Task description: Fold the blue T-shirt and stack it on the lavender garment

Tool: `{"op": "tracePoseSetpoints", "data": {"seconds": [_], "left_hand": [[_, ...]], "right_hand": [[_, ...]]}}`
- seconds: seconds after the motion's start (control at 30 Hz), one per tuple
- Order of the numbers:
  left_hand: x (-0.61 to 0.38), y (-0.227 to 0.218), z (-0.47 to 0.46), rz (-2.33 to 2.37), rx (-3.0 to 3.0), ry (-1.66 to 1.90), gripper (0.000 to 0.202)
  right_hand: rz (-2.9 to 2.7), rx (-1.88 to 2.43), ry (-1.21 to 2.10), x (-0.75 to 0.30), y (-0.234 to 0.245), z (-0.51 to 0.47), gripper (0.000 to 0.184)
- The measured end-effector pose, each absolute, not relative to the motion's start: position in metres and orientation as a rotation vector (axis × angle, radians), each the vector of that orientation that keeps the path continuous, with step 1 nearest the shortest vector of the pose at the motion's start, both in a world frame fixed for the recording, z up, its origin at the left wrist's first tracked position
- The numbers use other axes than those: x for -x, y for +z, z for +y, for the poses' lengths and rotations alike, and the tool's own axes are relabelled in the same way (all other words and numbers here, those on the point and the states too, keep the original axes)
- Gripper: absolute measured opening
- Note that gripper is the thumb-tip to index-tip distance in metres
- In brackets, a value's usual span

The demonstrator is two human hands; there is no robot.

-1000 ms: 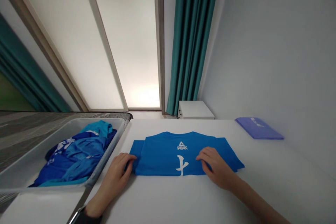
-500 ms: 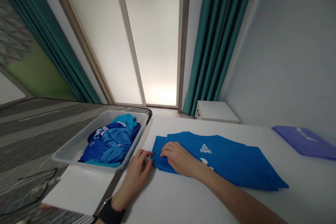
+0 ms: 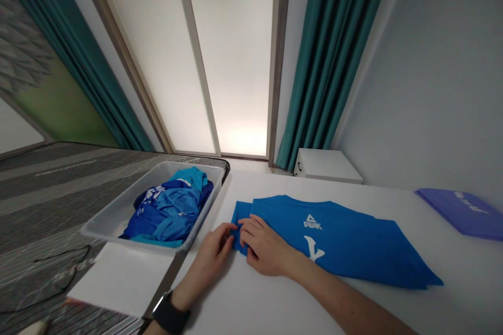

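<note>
A blue T-shirt (image 3: 353, 243) lies partly folded on the white table, its PEAK lettering and a white print facing up. At the shirt's left end, my left hand (image 3: 214, 248) has thumb and fingertips closed on the edge of the cloth. My right hand (image 3: 265, 248) reaches across the front of the shirt, just beside the left. Its curled fingers pinch the cloth near the same end; the thumb is partly hidden beneath the fingers. On my left wrist is a dark watch (image 3: 171, 314).
A clear plastic bin (image 3: 102, 220) of crumpled blue shirts (image 3: 168, 212) stands left of the table (image 3: 243, 303). A folded purple garment (image 3: 461, 214) lies at the far right. Behind the table is a white cabinet (image 3: 328, 162). A white panel (image 3: 121, 275) sits below the bin.
Both hands stay at the shirt's left end. My right hand has drawn slightly toward me with its fingers more curled, and more of the white print shows. The view has shifted slightly.
</note>
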State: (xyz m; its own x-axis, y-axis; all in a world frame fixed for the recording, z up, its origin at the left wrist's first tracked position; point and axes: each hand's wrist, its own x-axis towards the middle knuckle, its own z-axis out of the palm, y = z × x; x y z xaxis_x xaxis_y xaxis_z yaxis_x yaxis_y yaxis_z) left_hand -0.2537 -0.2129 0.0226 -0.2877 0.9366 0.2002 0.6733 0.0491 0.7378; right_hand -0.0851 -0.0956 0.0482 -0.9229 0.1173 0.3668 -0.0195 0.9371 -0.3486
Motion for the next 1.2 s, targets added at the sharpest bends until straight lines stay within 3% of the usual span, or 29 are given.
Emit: {"op": "tracePoseSetpoints", "data": {"seconds": [0.3,0.57,0.8,1.03,1.2], "left_hand": [[0.242,0.047,-0.220,2.132,-1.893,1.102,0.025],[0.224,0.034,-0.216,2.158,-1.910,0.870,0.015],[0.220,0.036,-0.213,2.348,-1.868,0.756,0.018],[0.217,0.042,-0.219,2.499,-1.936,0.688,0.015],[0.226,0.038,-0.223,2.555,-1.833,0.664,0.019]], "right_hand": [[-2.637,0.080,0.546,0.086,0.044,-0.086,0.032],[-2.632,0.210,0.464,0.082,0.034,-0.072,0.028],[-2.627,0.238,0.443,0.082,0.032,-0.073,0.022],[-2.581,0.350,0.498,0.081,0.035,-0.075,0.040],[-2.601,0.396,0.514,0.081,0.038,-0.076,0.023]]}}
